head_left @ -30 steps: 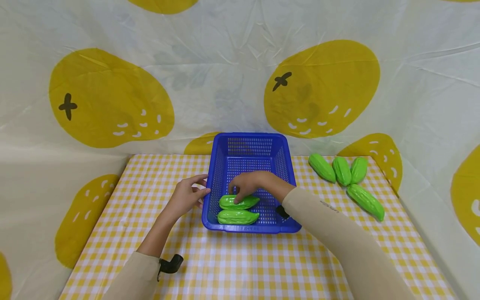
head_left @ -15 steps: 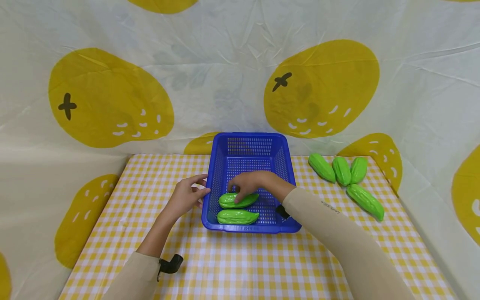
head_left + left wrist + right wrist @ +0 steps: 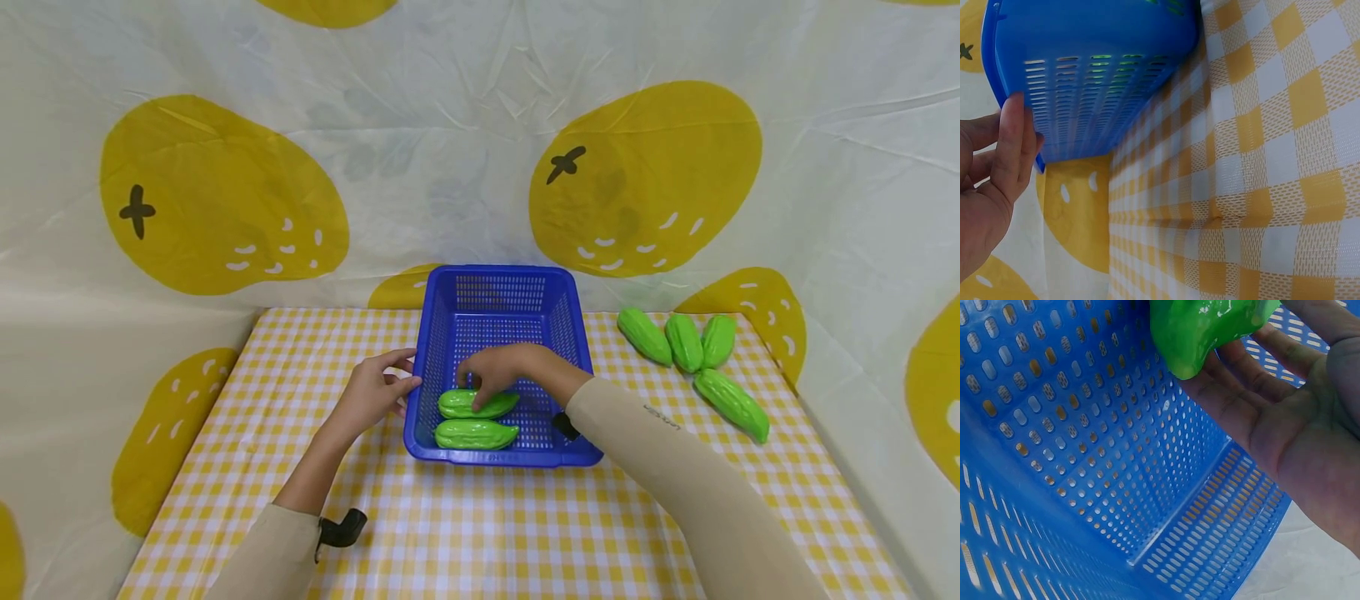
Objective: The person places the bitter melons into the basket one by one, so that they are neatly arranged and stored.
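A blue perforated plastic basket (image 3: 502, 458) stands at the middle of the table's far side. Two green bitter melons lie side by side near its front wall. My right hand (image 3: 495, 371) reaches into the basket and grips the rear bitter melon (image 3: 453, 404), thumb on its near side and fingers beyond it. Just in front lies the other bitter melon (image 3: 474, 434), which that hand does not hold. In the right wrist view the held bitter melon (image 3: 1188, 337) shows at the fingers. Outside the basket, my left hand (image 3: 369, 392) touches the left rim with extended fingertips.
Several more bitter melons lie right of the basket: one at the left (image 3: 643, 336), two beside it, and a longer one (image 3: 731, 404) nearer me. A yellow-and-white checked cloth (image 3: 465, 533) covers the table. A patterned curtain (image 3: 442, 192) hangs close behind.
The rear bitter melon sat slightly turned half a second ago and now lies nearly parallel to the front one. My right thumb has shifted a little. The left hand and basket stay put.
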The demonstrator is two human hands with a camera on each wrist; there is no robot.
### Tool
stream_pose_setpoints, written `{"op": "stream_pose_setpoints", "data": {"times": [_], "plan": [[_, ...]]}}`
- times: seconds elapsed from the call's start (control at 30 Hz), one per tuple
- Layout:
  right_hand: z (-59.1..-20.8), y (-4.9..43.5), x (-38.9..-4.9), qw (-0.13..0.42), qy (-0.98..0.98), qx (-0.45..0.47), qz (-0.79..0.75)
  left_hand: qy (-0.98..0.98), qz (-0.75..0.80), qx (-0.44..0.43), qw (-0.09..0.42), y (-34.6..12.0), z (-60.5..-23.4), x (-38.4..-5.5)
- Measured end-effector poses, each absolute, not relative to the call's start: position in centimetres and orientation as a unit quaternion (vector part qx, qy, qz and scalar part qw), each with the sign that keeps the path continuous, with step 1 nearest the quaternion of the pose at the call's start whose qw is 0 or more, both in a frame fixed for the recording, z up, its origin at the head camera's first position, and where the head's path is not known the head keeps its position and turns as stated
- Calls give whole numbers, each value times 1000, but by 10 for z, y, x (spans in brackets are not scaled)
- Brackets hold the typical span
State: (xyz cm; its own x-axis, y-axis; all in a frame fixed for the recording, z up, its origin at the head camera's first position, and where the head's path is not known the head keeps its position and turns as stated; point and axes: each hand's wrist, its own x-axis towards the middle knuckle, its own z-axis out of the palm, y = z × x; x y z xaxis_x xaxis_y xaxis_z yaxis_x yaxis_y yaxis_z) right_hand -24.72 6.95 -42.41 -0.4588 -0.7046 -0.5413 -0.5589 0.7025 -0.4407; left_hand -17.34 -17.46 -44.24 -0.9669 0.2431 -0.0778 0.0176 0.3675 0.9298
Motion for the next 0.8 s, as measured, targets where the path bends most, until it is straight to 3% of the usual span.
{"op": "stream_pose_setpoints", "data": {"times": [0.8], "plan": [[-422,71,-244,363,852,-364,-99,820,557,86,97,-175,-443,-173]]}}
